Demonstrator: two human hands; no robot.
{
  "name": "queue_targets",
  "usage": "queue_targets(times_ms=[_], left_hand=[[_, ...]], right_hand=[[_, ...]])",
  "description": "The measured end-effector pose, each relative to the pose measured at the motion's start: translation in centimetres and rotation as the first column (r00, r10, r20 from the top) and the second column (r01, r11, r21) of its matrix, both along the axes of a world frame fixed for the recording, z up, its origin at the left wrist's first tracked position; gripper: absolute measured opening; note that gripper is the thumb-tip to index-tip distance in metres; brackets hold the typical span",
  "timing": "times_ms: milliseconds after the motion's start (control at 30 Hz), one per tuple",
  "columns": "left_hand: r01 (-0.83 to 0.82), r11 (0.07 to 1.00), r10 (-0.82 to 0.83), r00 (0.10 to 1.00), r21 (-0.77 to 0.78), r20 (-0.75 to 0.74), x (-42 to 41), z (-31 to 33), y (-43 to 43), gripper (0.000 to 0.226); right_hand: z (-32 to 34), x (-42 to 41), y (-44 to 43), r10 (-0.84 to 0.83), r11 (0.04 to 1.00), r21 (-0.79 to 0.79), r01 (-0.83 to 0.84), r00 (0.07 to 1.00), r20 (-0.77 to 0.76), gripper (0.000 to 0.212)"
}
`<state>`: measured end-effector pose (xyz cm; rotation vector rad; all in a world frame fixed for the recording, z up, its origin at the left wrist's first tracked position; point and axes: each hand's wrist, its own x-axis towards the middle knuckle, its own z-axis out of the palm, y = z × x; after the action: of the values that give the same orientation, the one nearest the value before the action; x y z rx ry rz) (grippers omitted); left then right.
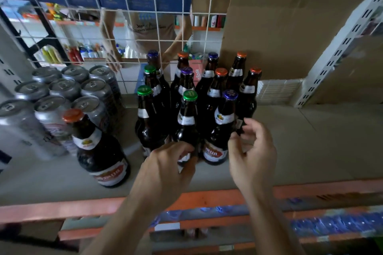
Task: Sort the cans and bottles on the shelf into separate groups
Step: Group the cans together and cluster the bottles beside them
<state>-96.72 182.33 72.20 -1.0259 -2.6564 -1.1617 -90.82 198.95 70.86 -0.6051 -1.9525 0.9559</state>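
Note:
Several silver cans (62, 97) stand grouped at the shelf's left. Dark brown bottles with green, purple and orange caps cluster in the middle. My left hand (167, 167) wraps the base of the green-capped bottle (187, 122) at the cluster's front. My right hand (252, 151) hovers beside the purple-capped bottle (222, 130), fingers curled and apart, holding nothing. A lone orange-capped bottle (97, 151) stands apart in front of the cans.
The grey shelf board (310, 147) runs right of the bottles. A wire grid (145, 27) and a cardboard sheet (290, 31) back the shelf. A person stands behind the grid. An orange shelf edge (207, 198) lies below my hands.

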Motion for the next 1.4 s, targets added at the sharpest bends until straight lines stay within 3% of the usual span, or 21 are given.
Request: queue_targets(times_ms=[100, 267, 400, 533, 667, 800, 900, 1167, 1400], left_hand=[[-0.069, 0.998, 0.069, 0.998, 0.015, -0.004, 0.0, -0.8, -2.3, 0.02], [-0.146, 0.989, 0.145, 0.989, 0.006, 0.021, 0.2, -1.6, -6.4, 0.019], [-0.217, 0.976, 0.217, 0.973, -0.002, 0.084, 0.3, -0.9, -9.1, 0.024], [-0.335, 0.941, 0.336, 0.941, -0.048, 0.025, 0.0, -0.3, -12.0, 0.029], [-0.416, 0.906, 0.417, 0.909, -0.076, 0.008, -0.2, -0.1, -14.7, 0.027], [-0.46, 0.885, 0.462, 0.887, -0.075, 0.016, -0.3, -0.3, -16.4, 0.023], [-0.469, 0.877, 0.474, 0.88, -0.101, 0.026, -0.4, -0.6, -17.1, 0.031], [-0.417, 0.898, 0.428, 0.902, -0.143, 0.053, -1.0, -1.3, -17.4, 0.051], [-0.286, 0.948, 0.297, 0.953, -0.136, 0.062, -1.9, -1.1, -15.8, 0.05]], right_hand=[[0.5, 0.1, -2.7, 0.058, 0.998, 0.016, -0.058, 0.997, -0.049, 0.035], [-0.4, -1.2, -8.1, 0.36, 0.931, 0.048, -0.361, 0.933, 0.026, 0.018], [-0.5, -2.9, -12.2, 0.529, 0.845, -0.014, -0.535, 0.831, 0.17, 0.028], [0.1, -5.1, -15.2, 0.64, 0.761, -0.099, -0.641, 0.715, 0.282, 0.044], [0.2, -7.5, -16.9, 0.639, 0.763, -0.117, -0.636, 0.713, 0.29, 0.057], [0.1, -8.8, -18.1, 0.693, 0.712, -0.179, -0.679, 0.638, 0.335, 0.072], [-0.5, -9.6, -18.7, 0.676, 0.732, -0.205, -0.65, 0.654, 0.34, 0.075], [-1.0, -8.8, -18.6, 0.63, 0.777, -0.252, -0.577, 0.705, 0.327, 0.064], [1.2, -4.5, -15.5, 0.626, 0.779, -0.215, -0.588, 0.731, 0.27, 0.052]])
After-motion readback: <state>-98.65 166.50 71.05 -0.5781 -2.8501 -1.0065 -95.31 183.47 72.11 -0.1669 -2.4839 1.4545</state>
